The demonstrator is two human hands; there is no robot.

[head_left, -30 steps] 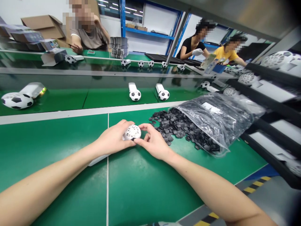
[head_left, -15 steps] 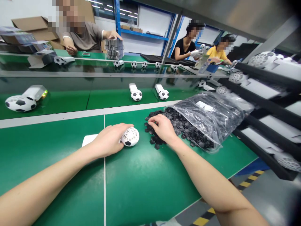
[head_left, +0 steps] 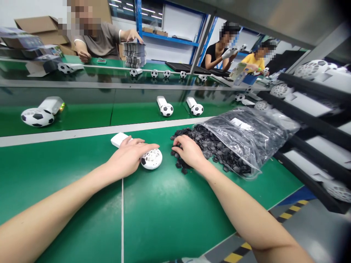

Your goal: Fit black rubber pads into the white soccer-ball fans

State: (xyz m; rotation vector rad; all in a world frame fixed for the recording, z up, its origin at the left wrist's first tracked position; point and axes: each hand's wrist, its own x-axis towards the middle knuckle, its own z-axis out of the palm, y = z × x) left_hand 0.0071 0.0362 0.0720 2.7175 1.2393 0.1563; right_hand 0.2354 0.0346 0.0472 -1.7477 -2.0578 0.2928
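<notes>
My left hand (head_left: 127, 155) is closed on a white soccer-ball-shaped device (head_left: 151, 161) lying on the green bench. Its round head has an openwork top and a few black patches. The white handle (head_left: 118, 140) sticks out beyond my fingers to the upper left. My right hand (head_left: 189, 150) is at the left edge of a pile of small black plastic pieces (head_left: 216, 148), fingers curled and thumb close to the index finger. Whatever lies between those fingertips is too small to make out. The pile spills from a clear plastic bag (head_left: 252, 135).
Beyond the bench runs a green conveyor (head_left: 131, 113) carrying several soccer-ball devices (head_left: 166, 109). Black trays (head_left: 309, 146) of white parts are stacked at the right. Across the line, one person rests a hand on a stack of grey parts (head_left: 134, 54); two others sit farther right.
The device in my left hand has turned, its handle now pointing more upward. Devices on the near conveyor have shifted right. My right hand has barely moved. A co-worker's gloved hands have risen.
</notes>
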